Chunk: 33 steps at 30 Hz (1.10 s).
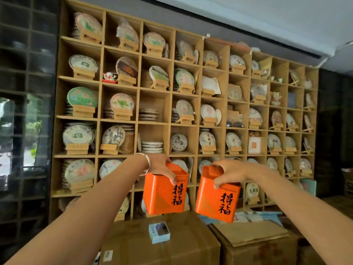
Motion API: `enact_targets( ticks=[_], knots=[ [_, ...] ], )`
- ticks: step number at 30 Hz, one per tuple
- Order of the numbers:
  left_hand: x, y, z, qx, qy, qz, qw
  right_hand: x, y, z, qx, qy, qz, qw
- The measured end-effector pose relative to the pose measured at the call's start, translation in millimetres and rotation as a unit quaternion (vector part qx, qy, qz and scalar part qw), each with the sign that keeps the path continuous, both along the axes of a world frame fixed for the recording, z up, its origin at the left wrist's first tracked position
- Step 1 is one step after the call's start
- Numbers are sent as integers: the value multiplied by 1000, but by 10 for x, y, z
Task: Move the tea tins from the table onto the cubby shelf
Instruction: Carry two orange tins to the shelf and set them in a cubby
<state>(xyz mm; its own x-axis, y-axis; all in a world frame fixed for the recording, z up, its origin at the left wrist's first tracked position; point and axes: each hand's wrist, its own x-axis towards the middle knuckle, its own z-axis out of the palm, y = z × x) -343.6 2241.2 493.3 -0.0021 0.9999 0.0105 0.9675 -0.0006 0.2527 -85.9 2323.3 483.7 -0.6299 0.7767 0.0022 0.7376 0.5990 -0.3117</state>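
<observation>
two orange tins [165, 190] marked "得福"

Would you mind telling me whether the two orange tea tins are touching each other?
Apart. The head view shows shelf background between the left tin and the right tin along their whole height.

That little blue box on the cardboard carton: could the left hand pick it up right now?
Probably not yet. The left hand already grips an orange tea tin by its top, held above the small blue box. Nothing blocks the way, but its fingers are occupied.
</observation>
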Motion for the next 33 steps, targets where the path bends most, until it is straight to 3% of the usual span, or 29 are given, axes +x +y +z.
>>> enact_targets(
  ticks=[7,12,22,33],
  knots=[
    [-10,998,144,-66,87,137,984,-35,1354,-61,-13,21,-14,1000],
    [-293,2356,-224,-22,5,45,999,-133,2455,-153,-18,33,-2,999],
    [-605,4046,-11,-10,-43,119,992,-605,4607,92,-26,32,80,996],
    [-1361,5054,18,-6,-39,171,984,-1613,5927,184,-38,46,139,988]
  ],
)
